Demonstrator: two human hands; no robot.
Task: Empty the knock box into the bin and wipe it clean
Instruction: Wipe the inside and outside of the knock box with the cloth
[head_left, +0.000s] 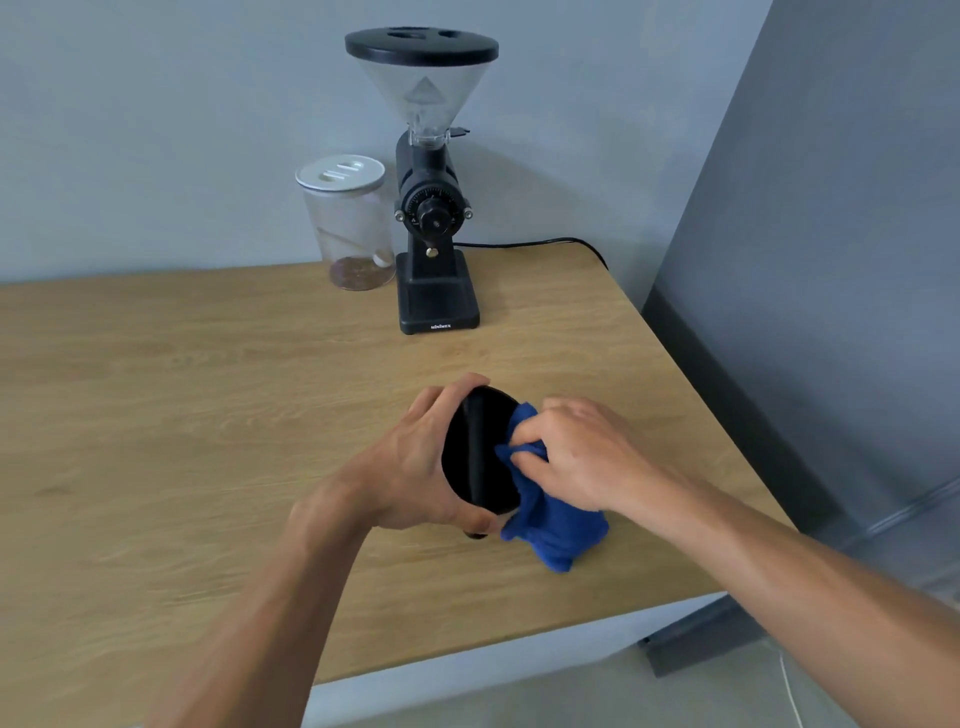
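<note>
1. Wooden table takes up most of the lower and middle frame, with its right edge running diagonally down toward the lower right.
2. Black coffee grinder stands at the top centre, at the back of the table. It has a clear cone hopper with a black lid, and a black cord trails off to the right behind it.
3. Clear jar with a white lid sits just left of the grinder, close beside it. There's something brownish at the bottom, but I can't really tell what.
4. Knock box, black and round, is at centre frame, tipped on its side above the table so the opening faces right.
5. Left hand is wrapped around the knock box from the left, fingers curled over the top rim and thumb under the bottom, gripping it.
6. Right hand is just right of the box, fingers pinched closed on a blue cloth.
7. The cloth's bunched top is pressed into the box's opening, and the rest hangs down to the table.
</note>
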